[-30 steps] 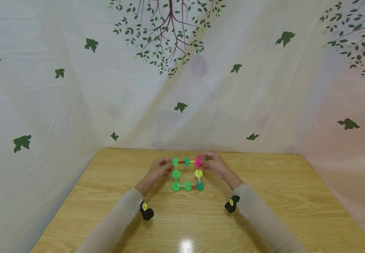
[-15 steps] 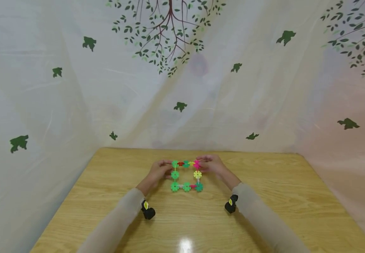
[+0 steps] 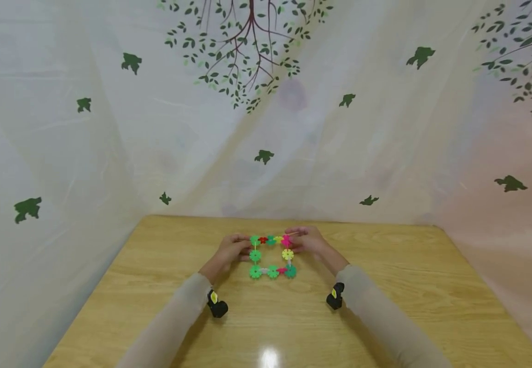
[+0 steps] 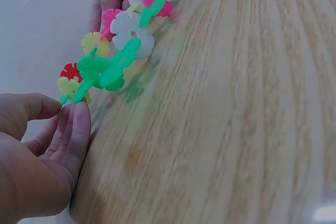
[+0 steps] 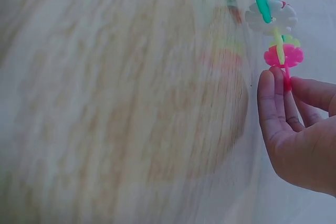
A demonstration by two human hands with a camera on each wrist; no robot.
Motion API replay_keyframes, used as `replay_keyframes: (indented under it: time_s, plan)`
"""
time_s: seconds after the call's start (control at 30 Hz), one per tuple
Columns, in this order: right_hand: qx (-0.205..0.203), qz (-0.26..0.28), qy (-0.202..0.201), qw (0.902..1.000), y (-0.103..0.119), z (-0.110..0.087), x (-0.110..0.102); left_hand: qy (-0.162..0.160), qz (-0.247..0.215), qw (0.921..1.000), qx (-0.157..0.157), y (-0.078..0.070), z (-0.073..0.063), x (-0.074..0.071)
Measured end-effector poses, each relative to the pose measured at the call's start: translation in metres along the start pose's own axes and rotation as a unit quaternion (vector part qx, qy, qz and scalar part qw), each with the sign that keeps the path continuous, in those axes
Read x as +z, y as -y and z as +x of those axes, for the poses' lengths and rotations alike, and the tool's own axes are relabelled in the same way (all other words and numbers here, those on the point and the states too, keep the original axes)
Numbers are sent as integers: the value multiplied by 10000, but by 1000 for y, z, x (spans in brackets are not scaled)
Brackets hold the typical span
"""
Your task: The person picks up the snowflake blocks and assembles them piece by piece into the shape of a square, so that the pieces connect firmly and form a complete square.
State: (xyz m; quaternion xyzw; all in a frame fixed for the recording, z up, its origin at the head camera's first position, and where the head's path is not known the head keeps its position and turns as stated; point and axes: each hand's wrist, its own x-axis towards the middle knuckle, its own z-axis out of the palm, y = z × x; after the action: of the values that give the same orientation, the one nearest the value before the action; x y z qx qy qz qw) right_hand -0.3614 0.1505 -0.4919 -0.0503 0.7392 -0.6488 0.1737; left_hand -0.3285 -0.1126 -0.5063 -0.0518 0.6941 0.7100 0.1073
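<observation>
A square frame of interlocking plastic flower discs (image 3: 272,272) in green, yellow, pink, red and white is held up between both hands. My left hand (image 3: 231,250) pinches its far left corner, at a green disc (image 3: 255,240). At the far right corner my right hand (image 3: 311,241) pinches a pink disc (image 3: 286,240). The left wrist view shows the thumb and fingers of the left hand (image 4: 47,145) at the frame's end. In the right wrist view, the right hand (image 5: 304,124) grips the pink end disc (image 5: 287,81) with thumb and fingertips.
The discs stand over a wood-grain table (image 3: 367,306), near its far edge. Behind it hangs a pale cloth (image 3: 201,153) printed with branches and green birds. Black wrist cameras (image 3: 217,306) sit on both sleeves.
Both hands and the disc frame have shifted slightly down in the head view. The frame's far side has tipped a little toward the near side. Both grips stay the same.
</observation>
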Motion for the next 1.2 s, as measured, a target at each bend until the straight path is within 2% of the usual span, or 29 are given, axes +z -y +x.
replay_keyframes:
  time_s: [0.27,0.53,0.73,1.2]
  plan:
    - [-21,0,61,10000,-2,0,2,-115,21,9999,-78,3,-1,-2]
    - [36,25,-6,10000,-7,3,1,-32,-61,10000,-59,1,0,-2]
    - [27,-16,62,10000,-10,5,0,38,82,9999,-109,-3,-2,-3]
    - [-60,-343,241,9991,-11,3,-2,173,172,9997,-93,3,0,-6]
